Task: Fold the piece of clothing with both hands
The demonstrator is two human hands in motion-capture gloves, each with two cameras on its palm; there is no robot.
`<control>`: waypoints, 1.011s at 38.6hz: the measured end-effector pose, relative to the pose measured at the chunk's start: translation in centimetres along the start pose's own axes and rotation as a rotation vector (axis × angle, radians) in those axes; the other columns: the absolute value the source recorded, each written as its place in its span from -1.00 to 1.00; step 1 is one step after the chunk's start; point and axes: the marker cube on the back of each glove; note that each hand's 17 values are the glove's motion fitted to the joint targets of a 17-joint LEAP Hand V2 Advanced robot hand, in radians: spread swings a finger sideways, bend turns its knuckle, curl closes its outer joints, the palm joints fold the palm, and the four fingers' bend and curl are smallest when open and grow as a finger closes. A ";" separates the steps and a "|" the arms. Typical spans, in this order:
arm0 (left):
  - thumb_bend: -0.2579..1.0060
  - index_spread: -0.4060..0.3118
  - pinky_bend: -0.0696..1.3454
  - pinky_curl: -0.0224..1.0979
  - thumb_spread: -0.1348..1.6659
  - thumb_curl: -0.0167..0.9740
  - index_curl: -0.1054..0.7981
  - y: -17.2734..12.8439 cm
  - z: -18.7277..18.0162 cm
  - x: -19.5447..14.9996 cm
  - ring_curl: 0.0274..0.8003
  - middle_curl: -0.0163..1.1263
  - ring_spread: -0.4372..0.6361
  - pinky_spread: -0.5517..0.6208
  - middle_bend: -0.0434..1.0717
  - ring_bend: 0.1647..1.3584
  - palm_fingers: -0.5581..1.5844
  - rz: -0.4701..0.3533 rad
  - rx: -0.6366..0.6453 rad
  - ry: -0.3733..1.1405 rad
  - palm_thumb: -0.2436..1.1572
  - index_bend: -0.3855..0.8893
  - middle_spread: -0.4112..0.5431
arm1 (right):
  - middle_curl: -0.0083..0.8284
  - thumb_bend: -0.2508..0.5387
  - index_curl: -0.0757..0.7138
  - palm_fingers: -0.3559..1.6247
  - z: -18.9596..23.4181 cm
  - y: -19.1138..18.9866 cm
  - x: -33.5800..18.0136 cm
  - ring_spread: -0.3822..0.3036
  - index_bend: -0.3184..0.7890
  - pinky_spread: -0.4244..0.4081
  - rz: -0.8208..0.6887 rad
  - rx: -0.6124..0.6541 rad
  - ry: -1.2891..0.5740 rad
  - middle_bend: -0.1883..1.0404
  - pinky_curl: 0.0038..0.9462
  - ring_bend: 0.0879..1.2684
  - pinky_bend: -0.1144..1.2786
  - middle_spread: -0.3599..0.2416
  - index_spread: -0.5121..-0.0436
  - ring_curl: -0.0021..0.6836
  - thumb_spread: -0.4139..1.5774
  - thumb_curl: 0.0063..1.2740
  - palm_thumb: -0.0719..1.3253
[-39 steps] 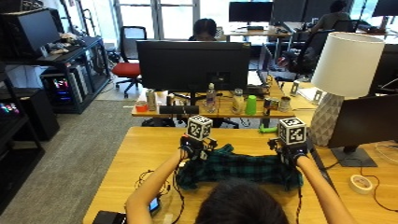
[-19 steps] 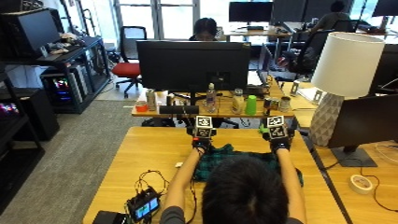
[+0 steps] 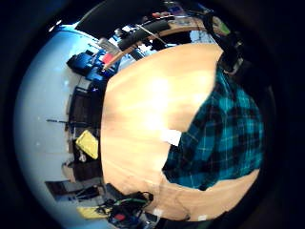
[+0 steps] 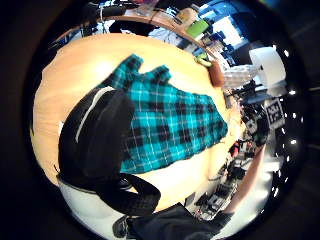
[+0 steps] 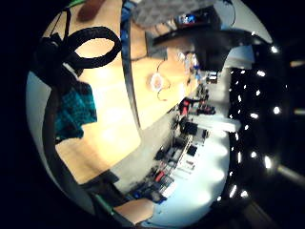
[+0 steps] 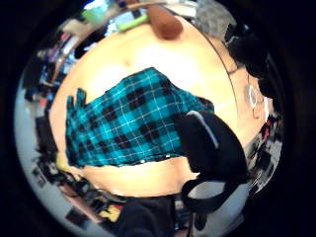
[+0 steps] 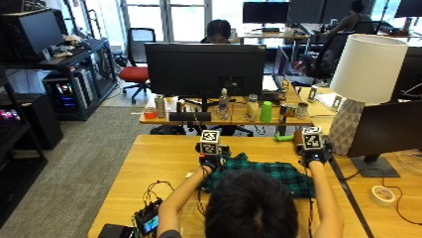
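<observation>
Both gloved hands reaching to the far edge of a green-and-black plaid cloth garment (image 7: 274, 173) lying on the light wooden table (image 7: 165, 153).

Near to far: garment is lying flattened just past the person's head, mid-table; left hand (image 7: 210, 159) and right hand (image 7: 313, 157) are hovering at its far corners. Whether fingers are pinching cloth, cannot tell. Judging it light, limp, non-slippery; best taken at corners or hem. Beyond, white lamp (image 7: 361, 79) is standing near the right edge.
</observation>
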 end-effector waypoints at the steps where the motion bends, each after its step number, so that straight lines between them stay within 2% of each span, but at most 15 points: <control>1: -0.64 -0.10 -0.02 -0.17 0.56 -0.30 -0.15 0.7 0.2 0.1 0.04 -0.35 -0.43 -0.41 -0.82 -0.28 0.02 0.007 -0.027 0.014 -0.29 -0.22 -0.22 | 0.09 -0.53 -0.18 0.33 0.5 0.4 0.2 -0.47 -0.34 -0.52 0.023 -0.039 -0.016 -0.32 -0.19 -0.21 -0.04 -0.33 -0.11 0.24 0.68 -0.53 0.33; 6: -0.63 -0.04 0.01 -0.17 0.57 -0.36 -0.18 4.8 2.9 1.2 0.03 -0.41 -0.33 -0.31 -0.75 -0.22 -0.07 0.068 -0.203 0.077 -0.33 -0.24 -0.12 | 0.07 -0.56 -0.25 0.25 5.3 2.8 0.6 -0.35 -0.36 -0.38 0.093 -0.306 -0.145 -0.37 -0.18 -0.22 -0.01 -0.21 -0.10 0.24 0.66 -0.60 0.05; 9: -0.64 -0.03 -0.02 -0.18 0.56 -0.38 -0.18 7.0 5.3 1.6 0.03 -0.44 -0.23 -0.20 -0.74 -0.21 -0.17 0.091 -0.349 0.081 -0.37 -0.21 -0.05 | 0.06 -0.57 -0.28 0.09 8.1 3.4 0.0 -0.23 -0.36 -0.18 0.107 -0.335 -0.223 -0.40 -0.15 -0.26 0.01 -0.07 -0.08 0.25 0.64 -0.64 -0.10; 12: -0.64 -0.02 -0.06 -0.20 0.54 -0.41 -0.18 8.0 7.6 1.2 0.02 -0.46 -0.16 -0.09 -0.71 -0.19 -0.24 0.077 -0.413 0.020 -0.41 -0.19 0.01 | 0.03 -0.53 -0.33 0.03 10.4 4.0 -1.0 -0.13 -0.37 -0.05 0.073 -0.353 -0.289 -0.41 -0.15 -0.27 0.05 0.03 -0.05 0.23 0.62 -0.66 -0.20; 14: -0.64 -0.02 -0.09 -0.22 0.54 -0.43 -0.17 8.8 8.7 0.8 0.01 -0.47 -0.11 0.04 -0.70 -0.18 -0.27 0.073 -0.474 -0.019 -0.44 -0.17 0.04 | 0.02 -0.51 -0.36 -0.01 11.5 4.4 -1.6 -0.08 -0.37 0.03 0.077 -0.381 -0.310 -0.41 -0.15 -0.27 0.08 0.07 -0.05 0.21 0.61 -0.66 -0.25; 16: -0.65 -0.03 -0.12 -0.24 0.53 -0.45 -0.16 10.0 9.6 0.6 -0.03 -0.48 -0.01 0.20 -0.69 -0.22 -0.32 0.084 -0.592 -0.042 -0.48 -0.14 0.09 | 0.00 -0.49 -0.40 -0.04 12.6 4.8 -2.0 -0.04 -0.38 0.10 0.101 -0.420 -0.319 -0.42 -0.15 -0.25 0.11 0.12 -0.02 0.20 0.60 -0.67 -0.28; 18: -0.66 -0.04 -0.17 -0.27 0.51 -0.47 -0.13 11.1 10.3 0.5 -0.05 -0.48 0.12 0.35 -0.66 -0.26 -0.41 0.101 -0.698 -0.057 -0.52 -0.12 0.13 | 0.00 -0.40 -0.43 -0.07 13.7 4.8 -2.4 -0.01 -0.38 0.16 0.118 -0.429 -0.316 -0.40 -0.16 -0.24 0.12 0.14 -0.01 0.19 0.59 -0.65 -0.22; 21: -0.65 -0.06 -0.21 -0.29 0.47 -0.47 -0.11 11.7 11.0 0.5 -0.07 -0.47 0.25 0.49 -0.62 -0.29 -0.45 0.107 -0.738 -0.063 -0.56 -0.12 0.18 | 0.00 -0.37 -0.45 -0.09 14.6 4.5 -2.5 0.01 -0.35 0.19 0.141 -0.382 -0.323 -0.37 -0.17 -0.22 0.11 0.15 0.00 0.18 0.57 -0.62 -0.17; 24: -0.65 -0.08 -0.24 -0.33 0.45 -0.48 -0.12 11.6 11.4 0.6 -0.13 -0.48 0.35 0.59 -0.59 -0.30 -0.47 0.100 -0.715 -0.048 -0.59 -0.16 0.19 | 0.03 -0.33 -0.48 -0.02 14.7 4.9 -2.7 -0.04 -0.34 0.08 0.139 -0.388 -0.381 -0.27 -0.20 -0.18 0.08 0.09 0.04 0.18 0.55 -0.60 -0.07; 26: -0.64 -0.09 -0.25 -0.35 0.44 -0.49 -0.13 11.5 11.6 0.6 -0.15 -0.47 0.40 0.64 -0.58 -0.30 -0.47 0.099 -0.698 -0.040 -0.61 -0.17 0.20 | 0.03 -0.33 -0.49 -0.01 14.7 5.4 -3.0 -0.05 -0.34 0.04 0.140 -0.409 -0.422 -0.27 -0.22 -0.19 0.08 0.08 0.05 0.15 0.54 -0.59 -0.04; 27: -0.65 -0.09 -0.27 -0.36 0.42 -0.49 -0.13 11.5 11.6 0.6 -0.16 -0.47 0.44 0.67 -0.57 -0.30 -0.48 0.097 -0.691 -0.038 -0.63 -0.18 0.21 | 0.03 -0.30 -0.47 0.04 14.7 5.4 -3.0 -0.07 -0.30 -0.04 0.151 -0.405 -0.438 -0.26 -0.20 -0.19 0.11 0.06 0.07 0.16 0.53 -0.57 0.01; 34: -0.63 -0.11 -0.29 -0.38 0.39 -0.49 -0.15 11.2 11.8 0.5 -0.20 -0.45 0.54 0.76 -0.57 -0.28 -0.48 0.069 -0.676 -0.053 -0.66 -0.18 0.23 | 0.04 -0.08 -0.38 0.29 14.8 4.6 -3.5 -0.23 -0.19 -0.42 0.214 -0.208 -0.512 -0.30 -0.21 -0.24 0.15 -0.04 0.13 0.15 0.51 -0.49 0.34; 36: -0.63 -0.12 -0.30 -0.39 0.39 -0.49 -0.15 11.0 11.8 0.5 -0.21 -0.44 0.55 0.77 -0.57 -0.28 -0.48 0.071 -0.662 -0.048 -0.65 -0.18 0.23 | 0.05 -0.05 -0.34 0.39 14.7 4.5 -3.5 -0.29 -0.17 -0.50 0.179 -0.148 -0.500 -0.30 -0.20 -0.24 0.14 -0.07 0.14 0.15 0.49 -0.47 0.41; 39: -0.63 -0.12 -0.31 -0.39 0.38 -0.49 -0.16 11.0 11.7 0.5 -0.22 -0.44 0.56 0.79 -0.57 -0.27 -0.48 0.057 -0.681 -0.053 -0.65 -0.18 0.23 | 0.07 -0.02 -0.26 0.60 14.3 4.8 -4.0 -0.36 -0.12 -0.58 0.089 -0.126 -0.494 -0.28 -0.20 -0.14 0.11 -0.14 0.17 0.22 0.45 -0.44 0.50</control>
